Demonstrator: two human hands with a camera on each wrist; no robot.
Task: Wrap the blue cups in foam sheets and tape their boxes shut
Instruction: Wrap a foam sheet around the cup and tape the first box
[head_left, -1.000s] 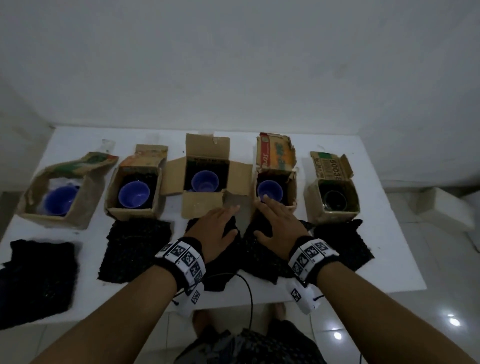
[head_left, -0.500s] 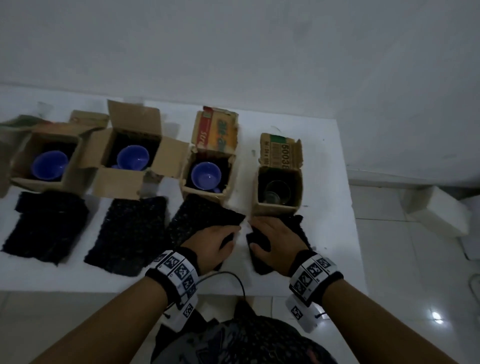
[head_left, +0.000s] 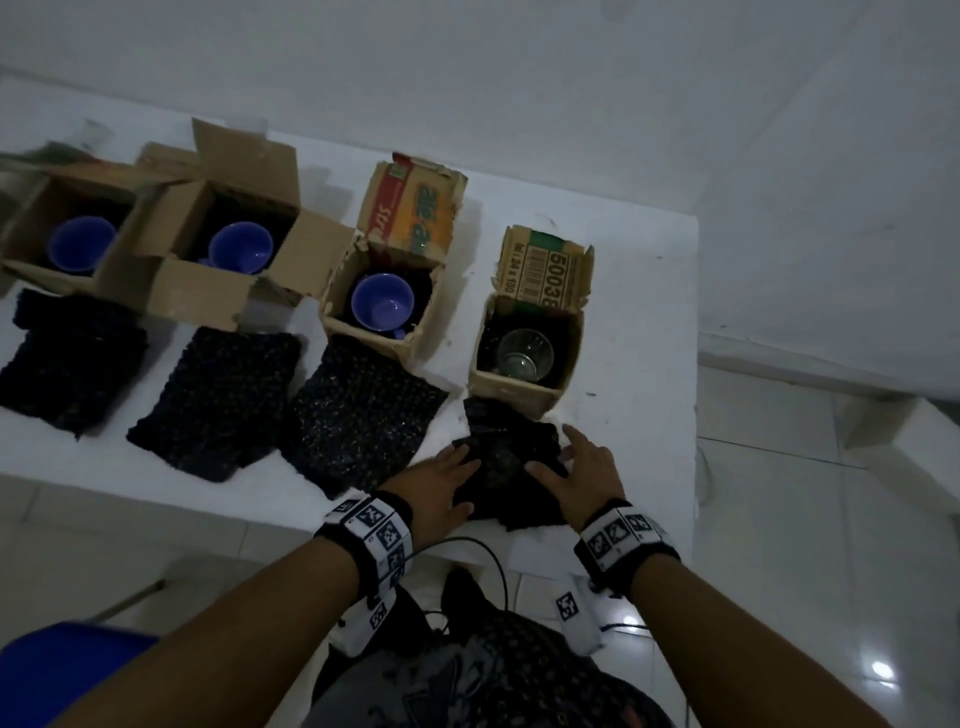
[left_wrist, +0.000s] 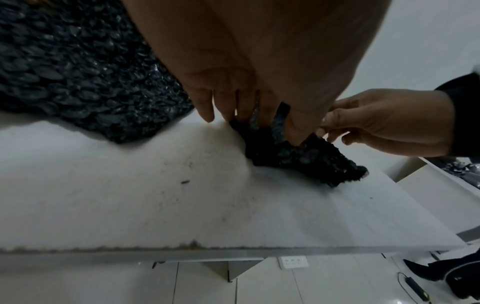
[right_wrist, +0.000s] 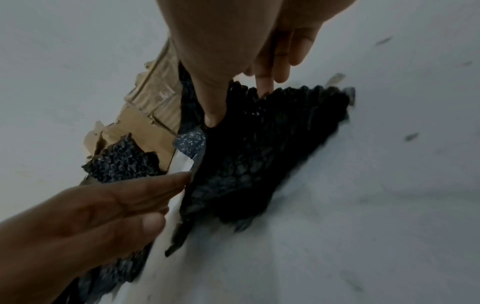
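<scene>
Three blue cups (head_left: 382, 306) (head_left: 240, 247) (head_left: 82, 243) stand in open cardboard boxes (head_left: 415, 345) in a row on the white table (head_left: 634, 405). The rightmost box (head_left: 514, 395) holds a clear glass (head_left: 523, 354). A black foam sheet (head_left: 358, 415) lies in front of each box. The rightmost sheet (head_left: 511, 452) (left_wrist: 306, 158) (right_wrist: 259, 144) is bunched up near the front edge. My left hand (head_left: 457, 462) (left_wrist: 249, 121) touches its left edge with straight fingers. On its right side rests my right hand (head_left: 561, 457) (right_wrist: 239, 102), thumb and fingertips pressing down.
The table's right edge (head_left: 693, 364) runs close to the rightmost box, with tiled floor beyond it. A white block (head_left: 904, 441) sits on the floor at the right. A black cable (head_left: 485, 551) hangs below the front edge. A blue object (head_left: 62, 665) shows at lower left.
The view has swung right. My hands left the two sheets they each rested on and now both touch the rightmost sheet, which has bunched up.
</scene>
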